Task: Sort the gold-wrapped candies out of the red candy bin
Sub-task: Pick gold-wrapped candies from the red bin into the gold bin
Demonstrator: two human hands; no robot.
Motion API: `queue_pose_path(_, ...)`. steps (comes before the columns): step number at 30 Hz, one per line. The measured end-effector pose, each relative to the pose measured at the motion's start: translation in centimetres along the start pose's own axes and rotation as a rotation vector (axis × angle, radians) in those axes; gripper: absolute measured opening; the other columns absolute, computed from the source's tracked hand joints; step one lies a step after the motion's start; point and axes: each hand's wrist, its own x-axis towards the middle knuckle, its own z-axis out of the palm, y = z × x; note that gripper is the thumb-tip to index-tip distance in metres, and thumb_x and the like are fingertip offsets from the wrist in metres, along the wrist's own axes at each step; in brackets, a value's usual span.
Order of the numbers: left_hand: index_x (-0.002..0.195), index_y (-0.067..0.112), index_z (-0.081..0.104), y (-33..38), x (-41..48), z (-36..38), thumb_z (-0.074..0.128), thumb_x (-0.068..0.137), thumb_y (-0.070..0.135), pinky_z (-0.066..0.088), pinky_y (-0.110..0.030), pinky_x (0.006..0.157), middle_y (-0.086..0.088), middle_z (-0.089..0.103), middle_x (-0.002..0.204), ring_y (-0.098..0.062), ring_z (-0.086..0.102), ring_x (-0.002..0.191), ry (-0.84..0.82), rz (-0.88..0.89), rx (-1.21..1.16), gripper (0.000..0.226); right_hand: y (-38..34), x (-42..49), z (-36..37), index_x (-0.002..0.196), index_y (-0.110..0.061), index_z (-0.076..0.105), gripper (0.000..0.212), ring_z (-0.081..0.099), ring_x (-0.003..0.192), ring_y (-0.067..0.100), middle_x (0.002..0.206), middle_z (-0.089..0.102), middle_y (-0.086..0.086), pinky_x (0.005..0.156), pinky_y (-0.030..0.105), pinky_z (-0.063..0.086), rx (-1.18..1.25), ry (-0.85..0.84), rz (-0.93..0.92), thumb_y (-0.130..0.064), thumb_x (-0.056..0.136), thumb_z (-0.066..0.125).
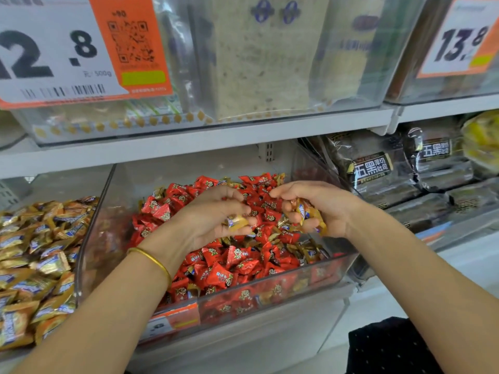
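Candies in gold wrappers (40,265) are heaped in the open bin at the far left, just beside the red candy bin (94,238). Over the red heap, the left hand (213,220), with a gold bangle (154,261) on its wrist, is curled around one gold-wrapped candy (236,222). To its right, the right hand (324,209) is cupped and closed around a small bunch of gold candies (307,214). More gold strays (305,251) are seen among the red pieces near the bin's right side. The right hand's bunch looks loosely gathered, so a candy could be dropped back into the red heap if more are taken up. Strays buried under red wrappers may be missed. A red piece could also be carried across with the gold ones. On the upper shelf a price card (54,49) is read as "12.8" with "500g" and a QR code. The dark packs (372,168) at the right are marked "五黑厚切吐司". A second card (459,41) above them is read as "13.8".
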Motion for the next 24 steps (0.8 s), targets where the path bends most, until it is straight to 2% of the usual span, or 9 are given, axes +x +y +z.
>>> queue_pose_path(3,0.108,0.012,0.059,0.2,1.2,1.6,0.056,0.087,-0.004,0.049,-0.019,0.048,-0.006,0.061,0.082,-0.007,0.058,0.058,-0.068,0.171,0.455,0.026,-0.6,-0.8,-0.4,0.090,-0.005,0.071,0.024,0.041,0.041,0.012,0.059,0.049,0.001,0.031,0.015,0.022,-0.284,0.107,-0.096,-0.027,0.083,0.068)
queue_pose_path(6,0.109,0.015,0.064,-0.3,3.0,3.6,0.062,0.088,0.011,0.037,-0.017,0.042,-0.005,0.055,0.071,-0.009,0.046,0.051,-0.240,0.267,0.735,0.022,-0.9,-1.4,-0.6,0.084,-0.006,0.069,0.027,0.039,0.039,0.011,0.056,0.048,0.000,0.030,0.015,0.022,-0.242,0.114,-0.141,-0.032,0.086,0.064)
queue_pose_path(8,0.116,0.014,0.063,-0.9,4.2,5.2,0.066,0.085,0.012,0.043,-0.019,0.053,-0.005,0.057,0.076,-0.015,0.050,0.062,-0.360,0.284,0.830,0.031,-1.3,-1.9,-0.9,0.087,-0.005,0.067,0.021,0.039,0.039,0.011,0.056,0.047,0.001,0.029,0.014,0.022,-0.109,0.099,-0.181,-0.025,0.089,0.060)
queue_pose_path(11,0.128,0.017,0.056,-1.7,6.1,6.9,0.068,0.084,0.021,0.045,-0.025,0.086,-0.006,0.060,0.110,-0.019,0.056,0.097,-0.462,0.321,1.098,0.046,-1.7,-2.7,-1.5,0.089,-0.004,0.064,0.018,0.039,0.038,0.010,0.057,0.046,0.002,0.028,0.012,0.023,0.077,0.031,-0.190,-0.020,0.091,0.056)
queue_pose_path(15,0.131,0.028,0.050,-3.4,7.2,8.2,0.056,0.089,0.044,0.045,-0.032,0.092,-0.002,0.050,0.130,-0.021,0.050,0.112,-0.517,0.376,1.456,0.045,-1.5,-3.0,-1.9,0.091,-0.004,0.062,0.019,0.039,0.038,0.010,0.056,0.045,0.002,0.028,0.012,0.021,0.135,-0.026,-0.180,-0.021,0.092,0.054)
queue_pose_path(18,0.130,0.027,0.047,-3.8,6.8,9.0,0.045,0.091,0.053,0.045,-0.032,0.083,0.000,0.042,0.132,-0.023,0.048,0.113,-0.456,0.382,1.537,0.047,-1.4,-3.0,-2.2,0.092,-0.005,0.062,0.019,0.040,0.038,0.010,0.057,0.046,0.002,0.028,0.012,0.022,0.152,-0.054,-0.184,-0.022,0.093,0.053)
queue_pose_path(21,0.124,0.024,0.050,-3.8,6.5,10.0,0.043,0.089,0.058,0.037,-0.028,0.068,0.001,0.049,0.123,-0.020,0.051,0.101,-0.387,0.362,1.545,0.049,-1.5,-2.9,-2.2,0.093,-0.005,0.062,0.019,0.040,0.038,0.009,0.058,0.046,0.002,0.028,0.013,0.022,0.165,-0.060,-0.187,-0.022,0.093,0.053)
queue_pose_path(24,0.118,0.022,0.053,-4.1,6.4,10.5,0.048,0.087,0.056,0.045,-0.030,0.073,-0.001,0.058,0.115,-0.022,0.056,0.099,-0.317,0.325,1.541,0.046,-1.5,-2.8,-2.1,0.096,-0.005,0.061,0.019,0.040,0.037,0.009,0.058,0.046,0.001,0.028,0.012,0.022,0.167,-0.057,-0.190,-0.022,0.093,0.054)
